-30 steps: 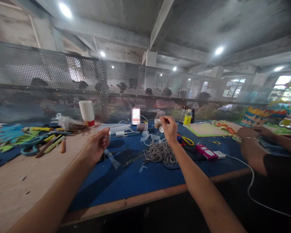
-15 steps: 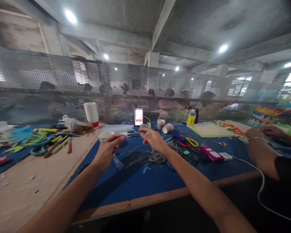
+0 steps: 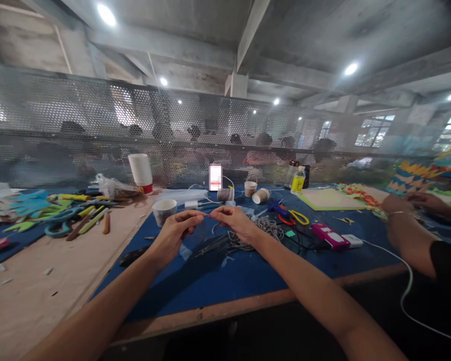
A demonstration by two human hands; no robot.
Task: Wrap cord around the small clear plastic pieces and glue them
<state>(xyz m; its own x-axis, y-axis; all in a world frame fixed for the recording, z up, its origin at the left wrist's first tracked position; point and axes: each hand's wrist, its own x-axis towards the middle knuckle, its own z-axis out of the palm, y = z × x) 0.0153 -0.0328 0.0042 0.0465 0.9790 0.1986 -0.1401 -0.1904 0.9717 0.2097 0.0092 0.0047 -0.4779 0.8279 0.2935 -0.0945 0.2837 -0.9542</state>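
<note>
My left hand and my right hand meet fingertip to fingertip above the blue mat. Both pinch a thin clear strip, which hangs down below the left hand; it is too fine to make out in full. A paper cup stands just behind the left hand. A pile of grey cord lies under and to the right of my right hand.
Scissors, a pink device with a white cable, two small cups, a phone, a yellow bottle and a stack of cups lie behind. Coloured cut-outs and tools sit far left. A co-worker's hands work at the right.
My right hand came down from its raised position over the cord and moved left to meet my left hand. The paper cup now stands on the table, apart from my left hand.
</note>
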